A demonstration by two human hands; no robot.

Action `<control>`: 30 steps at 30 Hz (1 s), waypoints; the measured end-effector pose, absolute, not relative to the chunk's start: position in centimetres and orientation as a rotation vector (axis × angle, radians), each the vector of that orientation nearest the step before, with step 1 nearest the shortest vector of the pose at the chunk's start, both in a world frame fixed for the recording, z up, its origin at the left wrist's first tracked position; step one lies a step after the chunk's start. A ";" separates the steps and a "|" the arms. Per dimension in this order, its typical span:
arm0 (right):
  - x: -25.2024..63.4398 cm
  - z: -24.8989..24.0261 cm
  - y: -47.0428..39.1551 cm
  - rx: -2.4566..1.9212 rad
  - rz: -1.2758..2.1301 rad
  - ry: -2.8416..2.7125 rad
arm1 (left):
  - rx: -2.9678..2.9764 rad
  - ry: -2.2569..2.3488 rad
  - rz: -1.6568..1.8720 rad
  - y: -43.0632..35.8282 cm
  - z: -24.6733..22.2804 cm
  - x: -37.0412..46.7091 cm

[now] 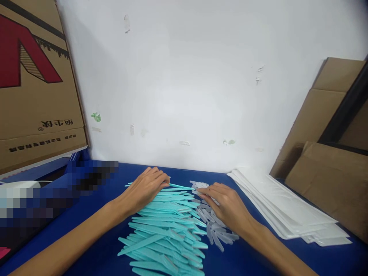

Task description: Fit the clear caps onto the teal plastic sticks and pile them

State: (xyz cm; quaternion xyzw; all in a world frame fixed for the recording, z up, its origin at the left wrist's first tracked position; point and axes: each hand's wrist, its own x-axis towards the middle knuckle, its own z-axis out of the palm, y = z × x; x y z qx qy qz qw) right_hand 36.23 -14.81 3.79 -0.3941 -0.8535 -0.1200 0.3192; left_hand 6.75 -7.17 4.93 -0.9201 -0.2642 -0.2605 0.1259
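Note:
My left hand (150, 184) is closed around one end of a slim turquoise eyebrow razor (182, 186), held above the far end of a pile. The razor points right, towards my right hand (222, 197). There the thumb and fingertips are pinched at its tip, on what looks like a small clear plastic cap, mostly hidden by the fingers. Below and between my hands lies a long heap of turquoise razors (169, 230), mostly lying crosswise. Beside it, under my right hand, is a smaller pile of clear plastic caps (220, 232).
A stack of white flat sleeves or sheets (290, 203) lies at the right on the blue table (253, 253). Brown cardboard (327, 184) leans behind it. A large printed carton (37, 103) stands at the left. A white wall (184, 84) closes off the back.

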 end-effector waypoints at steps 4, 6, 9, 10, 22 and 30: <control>36.3 3.6 -14.8 -1.021 -0.295 -2.267 | -2.666 -0.720 -0.703 -7.5 4.6 7.3; 36.2 3.5 -14.9 -1.001 -0.290 -2.275 | -2.666 -0.704 -0.691 -7.8 4.5 7.5; 35.8 3.5 -15.1 -0.971 -0.285 -2.286 | -2.687 -0.682 -0.695 -8.2 4.2 7.9; 35.7 3.5 -15.3 -0.963 -0.285 -2.290 | -2.693 -0.675 -0.697 -8.4 4.1 8.0; 35.3 3.6 -15.6 -0.842 -0.288 -2.258 | -2.678 -0.618 -0.668 -9.6 4.0 8.0; 35.3 4.2 -15.8 -0.900 -0.327 -2.225 | -2.688 -0.587 -0.704 -9.7 4.2 8.4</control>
